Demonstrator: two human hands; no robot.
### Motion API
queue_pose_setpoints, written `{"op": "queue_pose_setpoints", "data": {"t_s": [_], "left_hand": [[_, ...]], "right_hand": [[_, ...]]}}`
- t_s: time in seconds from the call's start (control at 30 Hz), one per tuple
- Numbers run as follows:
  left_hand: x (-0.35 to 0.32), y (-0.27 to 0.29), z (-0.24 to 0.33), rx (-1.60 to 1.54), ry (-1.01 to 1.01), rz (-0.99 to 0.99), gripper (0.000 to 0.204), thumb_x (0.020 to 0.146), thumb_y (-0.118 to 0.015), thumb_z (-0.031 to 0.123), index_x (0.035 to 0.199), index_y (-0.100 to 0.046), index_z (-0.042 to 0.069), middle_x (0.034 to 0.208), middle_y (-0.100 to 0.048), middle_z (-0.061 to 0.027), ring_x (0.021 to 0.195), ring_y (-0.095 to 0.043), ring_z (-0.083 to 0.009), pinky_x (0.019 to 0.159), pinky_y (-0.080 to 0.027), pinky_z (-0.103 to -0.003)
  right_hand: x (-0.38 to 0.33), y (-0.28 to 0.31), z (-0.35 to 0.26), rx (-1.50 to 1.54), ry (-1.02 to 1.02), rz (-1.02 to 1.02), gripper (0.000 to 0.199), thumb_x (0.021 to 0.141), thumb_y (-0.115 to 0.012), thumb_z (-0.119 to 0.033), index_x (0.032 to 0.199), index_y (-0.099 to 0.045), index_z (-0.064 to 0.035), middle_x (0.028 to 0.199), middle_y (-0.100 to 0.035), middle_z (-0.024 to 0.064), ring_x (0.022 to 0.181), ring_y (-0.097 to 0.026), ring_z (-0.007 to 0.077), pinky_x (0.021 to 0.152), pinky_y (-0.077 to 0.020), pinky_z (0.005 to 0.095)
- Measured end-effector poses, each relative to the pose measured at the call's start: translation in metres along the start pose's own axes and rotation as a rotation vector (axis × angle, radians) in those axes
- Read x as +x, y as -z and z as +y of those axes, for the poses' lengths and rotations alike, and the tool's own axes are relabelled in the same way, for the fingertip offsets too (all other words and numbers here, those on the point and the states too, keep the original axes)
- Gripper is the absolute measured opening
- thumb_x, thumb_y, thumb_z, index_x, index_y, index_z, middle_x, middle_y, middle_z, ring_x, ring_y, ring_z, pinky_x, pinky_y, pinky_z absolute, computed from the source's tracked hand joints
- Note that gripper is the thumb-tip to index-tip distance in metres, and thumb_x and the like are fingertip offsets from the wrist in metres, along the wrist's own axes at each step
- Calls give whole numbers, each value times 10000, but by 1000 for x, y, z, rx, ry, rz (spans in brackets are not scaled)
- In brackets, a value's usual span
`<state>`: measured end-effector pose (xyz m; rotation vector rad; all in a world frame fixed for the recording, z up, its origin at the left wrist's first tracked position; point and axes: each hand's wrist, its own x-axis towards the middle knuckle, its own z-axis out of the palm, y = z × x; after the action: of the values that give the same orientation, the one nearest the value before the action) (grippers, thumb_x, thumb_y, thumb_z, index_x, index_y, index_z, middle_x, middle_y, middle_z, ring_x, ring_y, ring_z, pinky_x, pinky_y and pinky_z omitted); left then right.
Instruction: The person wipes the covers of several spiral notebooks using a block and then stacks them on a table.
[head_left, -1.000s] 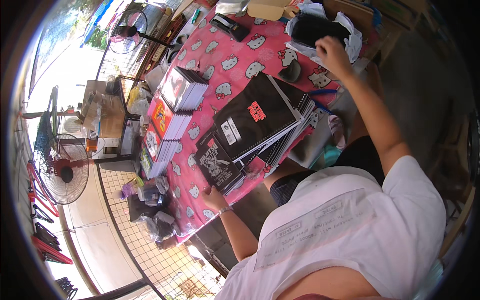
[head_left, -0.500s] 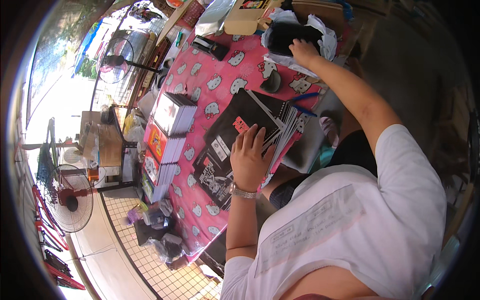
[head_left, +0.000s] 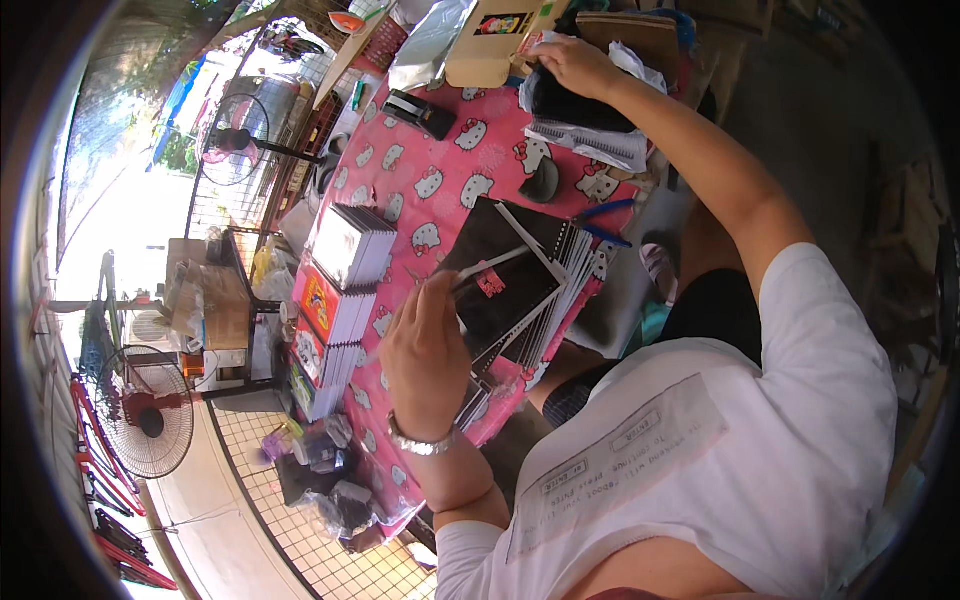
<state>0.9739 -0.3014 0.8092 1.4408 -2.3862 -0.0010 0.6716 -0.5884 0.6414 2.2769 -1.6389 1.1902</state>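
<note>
Left hand (head_left: 428,350) of mine, flat on the black notebook stack (head_left: 520,285) half a second ago, has lifted and now pinches 1 white strip (head_left: 497,262) above it, while my right hand (head_left: 573,62) stays closed on the black bundle (head_left: 575,105) across the pink tabletop (head_left: 440,190).

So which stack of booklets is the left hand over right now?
The fanned stack of black-covered booklets at the table's near edge; the left hand hovers over it. The neat stack of colourful-covered booklets sits apart, farther left.

I see a tiled floor (head_left: 300,545) at 7 o'clock, sunlit. A red fan (head_left: 140,420) stands at 8 o'clock, a second fan (head_left: 235,140) at 10. A wire fence (head_left: 215,205) lets in bright daylight at 9–10.
</note>
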Motion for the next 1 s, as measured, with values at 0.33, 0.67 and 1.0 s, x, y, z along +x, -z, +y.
{"op": "queue_pose_setpoints", "data": {"t_s": [0.33, 0.67, 1.0], "left_hand": [[10, -30, -8, 101, -23, 265, 159, 857, -652, 86, 1007, -605, 66, 873, -638, -79, 835, -591, -286, 820, -399, -417], [-1, -30, -4, 87, -63, 268, 185, 857, -662, 93, 1033, -609, 70, 905, -644, -74, 852, -592, -281, 844, -400, -417], [7, -33, -14, 55, -92, 314, 186, 855, -674, 81, 1034, -629, 67, 882, -647, -66, 836, -593, -262, 835, -399, -401]], "right_hand": [[-68, 112, -165, 920, 386, -148, 168, 899, -697, -149, 1063, -727, -131, 1016, -680, 3, 978, -635, 208, 886, -473, 389], [-75, 131, -195, 869, 469, -123, 113, 893, -699, -201, 990, -727, -150, 856, -583, -20, 852, -601, 169, 797, -409, 383], [-60, 130, -200, 1118, 352, -485, 117, 930, -627, -60, 1026, -668, -8, 867, -623, 90, 825, -645, 240, 731, -495, 354]]}}
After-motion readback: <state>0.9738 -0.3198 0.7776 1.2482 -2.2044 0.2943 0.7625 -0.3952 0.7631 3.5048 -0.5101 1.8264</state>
